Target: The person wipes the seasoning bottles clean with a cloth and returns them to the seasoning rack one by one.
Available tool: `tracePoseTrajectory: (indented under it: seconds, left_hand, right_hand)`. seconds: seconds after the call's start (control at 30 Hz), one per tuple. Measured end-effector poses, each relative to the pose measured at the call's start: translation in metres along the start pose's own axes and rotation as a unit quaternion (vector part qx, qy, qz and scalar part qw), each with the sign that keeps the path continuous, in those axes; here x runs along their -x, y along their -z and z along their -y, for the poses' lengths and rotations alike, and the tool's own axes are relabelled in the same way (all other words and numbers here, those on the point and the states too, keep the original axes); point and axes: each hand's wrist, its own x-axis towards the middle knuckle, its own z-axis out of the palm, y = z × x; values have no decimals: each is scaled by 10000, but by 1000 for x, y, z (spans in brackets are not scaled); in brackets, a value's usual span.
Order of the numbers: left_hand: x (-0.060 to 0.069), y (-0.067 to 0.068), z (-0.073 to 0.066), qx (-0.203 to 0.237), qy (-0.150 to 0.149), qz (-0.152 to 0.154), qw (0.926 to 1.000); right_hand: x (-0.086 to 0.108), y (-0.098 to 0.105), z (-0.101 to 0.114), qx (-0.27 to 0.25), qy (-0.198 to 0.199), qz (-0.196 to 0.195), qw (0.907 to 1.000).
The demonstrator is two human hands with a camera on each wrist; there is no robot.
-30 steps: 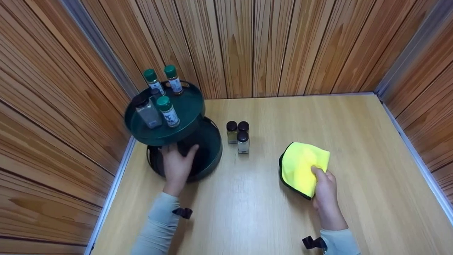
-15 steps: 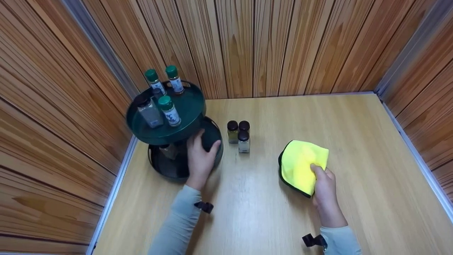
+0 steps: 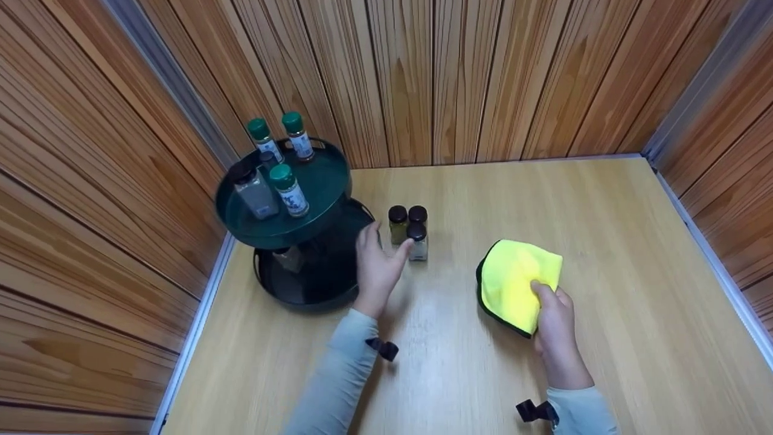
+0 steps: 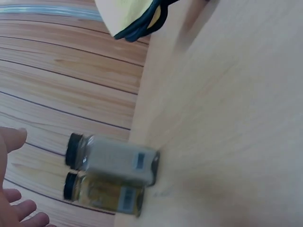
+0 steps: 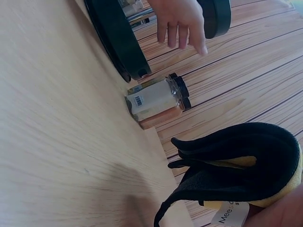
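The left hand grasps nothing, its fingers extended and its thumb spread, at the right edge of the stand's lower tray. From the head, the thumb overlaps the front one of three dark-capped jars on the table; both wrist views show a gap between hand and jars.

The right hand grips a yellow cloth, thumb on top, over the table well to the right of the jars. Only the right wrist view shows the folds of its black side and a white label beginning "Mee".

The left wrist view plainly shows two jars, one with pale contents and one with yellow; the right wrist view adds an orange one. Just the head view shows the green-capped bottles standing on the upper tray.
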Motion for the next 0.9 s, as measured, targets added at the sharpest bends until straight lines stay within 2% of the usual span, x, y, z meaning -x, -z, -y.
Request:
tracePoseTrajectory:
  seconds: [0.33, 0.5, 0.63, 0.73, 0.9]
  left_hand:
    - [4, -46, -9, -37, 646, 231, 9976]
    - [6, -68, -9, -89, 998, 5, 9950]
    - [5, -77, -5, -57, 1211, -154, 9925]
    - [2, -81, 0, 33, 1194, -250, 9925]
    - [-1, -82, 5, 119, 975, -278, 9948]
  right_hand:
    - [-3, -1, 2, 23, -55, 35, 10000]
    - [-3, -4, 1, 73, -126, 39, 9999]
    - [-3, -5, -2, 70, -133, 44, 9999]
    - [-3, -4, -3, -15, -89, 42, 10000]
    - [-7, -4, -3, -92, -105, 15, 9999]
